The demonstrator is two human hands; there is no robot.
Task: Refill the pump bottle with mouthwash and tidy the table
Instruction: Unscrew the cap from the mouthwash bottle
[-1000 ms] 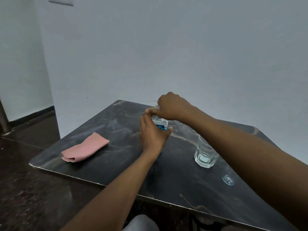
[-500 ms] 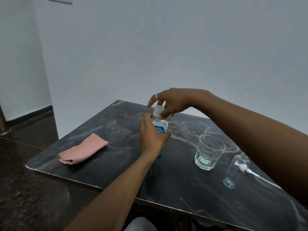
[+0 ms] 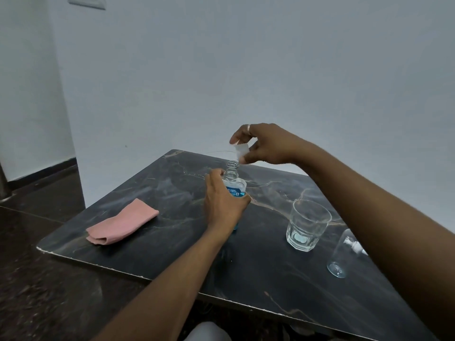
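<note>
My left hand (image 3: 222, 205), fingers clamped round mouthwash bottle (image 3: 235, 187) standing upright on bench (image 3: 172, 185). My right hand (image 3: 268, 145), fingers pinching white cap (image 3: 241, 151) just above bare neck.

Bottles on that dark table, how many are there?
2. The mouthwash bottle stands mid-table, gripped by the left hand; the clear pump bottle is at the right, partly behind the right forearm, which may hide more.
</note>
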